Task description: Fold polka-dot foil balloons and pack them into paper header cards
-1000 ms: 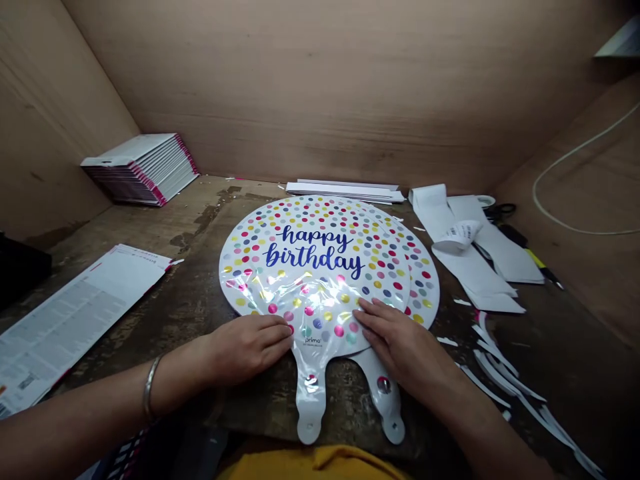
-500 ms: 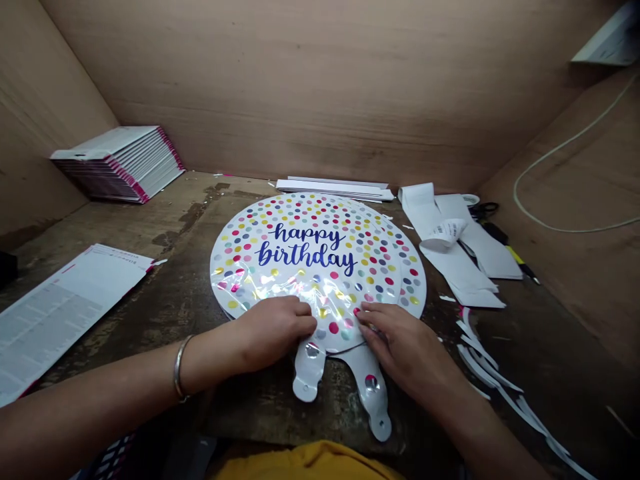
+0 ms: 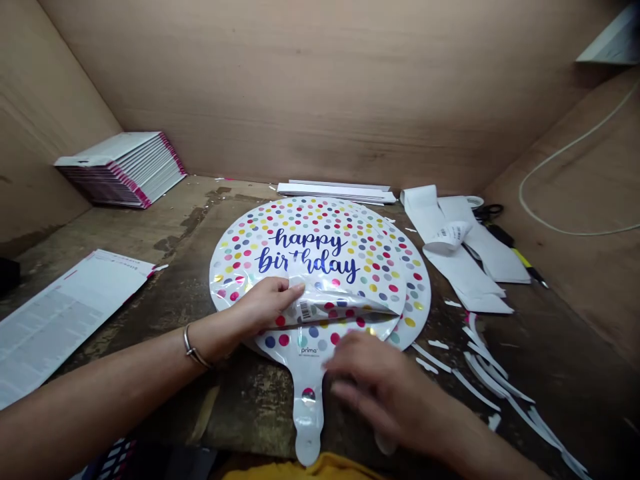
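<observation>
Bare forearms [image 3: 105, 385], a slim silver-coloured bangle [image 3: 189, 345] on the left one, yellow cloth [image 3: 310, 469] below, perhaps a shirt.

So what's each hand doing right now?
Left hand: closed, holding the folded-up top balloon.
Right hand: blurred, can't tell if open or closed.

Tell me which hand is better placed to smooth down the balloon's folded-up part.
Probably the left hand: it lies against the folded-up part. The right hand, blurred, is lower, near a balloon neck.
</observation>
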`<state>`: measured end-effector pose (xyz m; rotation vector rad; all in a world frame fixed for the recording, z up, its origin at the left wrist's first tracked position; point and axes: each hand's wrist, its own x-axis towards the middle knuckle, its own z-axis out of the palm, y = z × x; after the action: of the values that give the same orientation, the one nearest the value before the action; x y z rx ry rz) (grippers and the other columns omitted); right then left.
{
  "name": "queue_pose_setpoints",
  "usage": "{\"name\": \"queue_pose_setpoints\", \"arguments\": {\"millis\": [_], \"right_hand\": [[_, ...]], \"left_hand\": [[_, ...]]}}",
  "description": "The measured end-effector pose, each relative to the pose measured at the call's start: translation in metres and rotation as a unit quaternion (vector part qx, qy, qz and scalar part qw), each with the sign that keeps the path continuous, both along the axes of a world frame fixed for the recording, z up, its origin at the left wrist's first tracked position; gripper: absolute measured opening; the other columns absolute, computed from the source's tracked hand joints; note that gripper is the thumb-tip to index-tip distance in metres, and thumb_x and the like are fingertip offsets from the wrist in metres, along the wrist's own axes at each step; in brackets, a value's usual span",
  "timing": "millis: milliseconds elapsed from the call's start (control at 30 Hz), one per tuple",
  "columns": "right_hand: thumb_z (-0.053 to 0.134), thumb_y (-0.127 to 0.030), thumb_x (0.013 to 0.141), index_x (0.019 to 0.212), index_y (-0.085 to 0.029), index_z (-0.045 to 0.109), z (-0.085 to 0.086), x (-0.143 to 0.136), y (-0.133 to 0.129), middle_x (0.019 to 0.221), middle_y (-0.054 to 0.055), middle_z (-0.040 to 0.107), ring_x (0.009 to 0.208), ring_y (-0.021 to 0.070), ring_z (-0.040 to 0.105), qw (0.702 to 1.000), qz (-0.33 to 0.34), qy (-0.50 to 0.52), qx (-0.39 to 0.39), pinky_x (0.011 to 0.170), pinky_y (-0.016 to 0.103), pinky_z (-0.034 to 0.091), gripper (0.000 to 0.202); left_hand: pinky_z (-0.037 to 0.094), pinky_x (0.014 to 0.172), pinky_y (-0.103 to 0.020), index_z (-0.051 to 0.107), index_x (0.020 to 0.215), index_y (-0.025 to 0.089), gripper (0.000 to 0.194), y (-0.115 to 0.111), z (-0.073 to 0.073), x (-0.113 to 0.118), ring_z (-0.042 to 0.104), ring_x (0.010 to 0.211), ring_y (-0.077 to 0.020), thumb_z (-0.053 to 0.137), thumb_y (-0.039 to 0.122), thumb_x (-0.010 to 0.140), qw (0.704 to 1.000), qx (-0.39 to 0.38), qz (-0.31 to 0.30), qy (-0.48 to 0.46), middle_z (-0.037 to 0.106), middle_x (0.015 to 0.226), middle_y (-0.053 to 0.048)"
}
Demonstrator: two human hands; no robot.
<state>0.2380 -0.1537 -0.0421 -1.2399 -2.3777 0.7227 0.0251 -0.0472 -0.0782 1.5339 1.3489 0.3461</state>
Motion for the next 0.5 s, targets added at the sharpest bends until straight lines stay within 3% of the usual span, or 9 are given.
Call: {"name": "queue_pose_setpoints", "arguments": {"millis": [100, 167, 200, 267, 333, 367, 433, 500], "right_hand": [[0.065, -0.032, 0.078, 0.123, -0.021, 0.052, 0.003, 0.01, 0.038, 0.117, 0.009, 0.059, 0.109, 0.0227, 0.051, 0.991, -0.123, -0.022, 0.051, 0.093, 0.038, 0.042, 0.048], [0.074, -0.035, 0.068, 0.123, -0.021, 0.054, 0.001, 0.004, 0.063, 0.12, 0.011, 0.057, 0.111, 0.026, 0.05, 0.994, -0.076, -0.067, 0.027, 0.092, 0.04, 0.042, 0.061], [0.075, -0.034, 0.066, 0.116, -0.021, 0.058, -0.001, -0.002, 0.073, 0.116, 0.01, 0.059, 0.107, 0.0256, 0.053, 0.996, -0.031, -0.083, 0.005, 0.088, 0.038, 0.043, 0.054], [0.068, -0.024, 0.071, 0.097, -0.019, 0.066, -0.004, -0.019, 0.085, 0.102, 0.007, 0.063, 0.092, 0.0211, 0.058, 0.994, 0.042, -0.102, -0.02, 0.078, 0.031, 0.044, 0.027], [0.059, -0.013, 0.074, 0.082, -0.018, 0.067, -0.007, -0.031, 0.091, 0.089, 0.004, 0.064, 0.078, 0.0166, 0.058, 0.993, 0.052, -0.103, -0.022, 0.069, 0.026, 0.042, 0.013], [0.055, -0.011, 0.074, 0.079, -0.018, 0.066, -0.007, -0.034, 0.094, 0.083, 0.003, 0.063, 0.073, 0.0152, 0.057, 0.994, 0.037, -0.094, -0.03, 0.064, 0.025, 0.041, 0.013], [0.051, -0.014, 0.077, 0.076, -0.018, 0.063, -0.005, -0.03, 0.103, 0.075, 0.001, 0.063, 0.068, 0.0142, 0.056, 0.997, -0.023, -0.048, -0.064, 0.058, 0.022, 0.038, 0.013], [0.051, -0.022, 0.079, 0.078, -0.019, 0.062, 0.004, -0.018, 0.12, 0.074, 0.0, 0.064, 0.067, 0.0149, 0.056, 0.989, -0.107, 0.026, -0.095, 0.055, 0.022, 0.039, 0.012]], "left_hand": [[0.03, 0.044, -0.021, 0.049, 0.065, 0.017, 0.041, -0.004, 0.003, 0.004, 0.04, 0.048, -0.0099, 0.047, 0.053, 0.082, 0.999, 0.032, -0.018, 0.013, 0.046, 0.054, 0.004], [0.035, 0.049, -0.023, 0.051, 0.064, 0.017, 0.038, -0.01, 0.006, 0.004, 0.045, 0.052, -0.0118, 0.045, 0.047, 0.086, 0.992, 0.115, -0.05, 0.028, 0.05, 0.056, 0.002], [0.039, 0.053, -0.025, 0.054, 0.068, 0.017, 0.035, -0.015, 0.007, 0.004, 0.048, 0.057, -0.0134, 0.045, 0.044, 0.088, 0.98, 0.187, -0.06, 0.032, 0.053, 0.06, 0.001], [0.044, 0.065, -0.03, 0.057, 0.08, 0.017, 0.022, -0.026, 0.007, -0.002, 0.054, 0.071, -0.0173, 0.049, 0.036, 0.088, 0.926, 0.37, -0.065, 0.028, 0.06, 0.074, -0.003], [0.046, 0.076, -0.034, 0.057, 0.094, 0.019, 0.01, -0.04, 0.003, -0.011, 0.056, 0.081, -0.0187, 0.051, 0.025, 0.087, 0.846, 0.52, -0.112, 0.012, 0.063, 0.085, -0.005], [0.046, 0.078, -0.034, 0.056, 0.097, 0.02, 0.011, -0.046, 0.0, -0.017, 0.057, 0.083, -0.0187, 0.05, 0.02, 0.087, 0.816, 0.558, -0.151, 0.025, 0.064, 0.086, -0.004], [0.048, 0.08, -0.036, 0.057, 0.098, 0.02, 0.014, -0.058, -0.005, -0.027, 0.06, 0.088, -0.0212, 0.051, 0.016, 0.085, 0.792, 0.564, -0.21, 0.103, 0.066, 0.091, -0.006], [0.05, 0.082, -0.041, 0.058, 0.104, 0.017, 0.025, -0.063, -0.004, -0.034, 0.059, 0.101, -0.0294, 0.058, 0.026, 0.081, 0.796, 0.521, -0.219, 0.215, 0.064, 0.108, -0.014]]}}
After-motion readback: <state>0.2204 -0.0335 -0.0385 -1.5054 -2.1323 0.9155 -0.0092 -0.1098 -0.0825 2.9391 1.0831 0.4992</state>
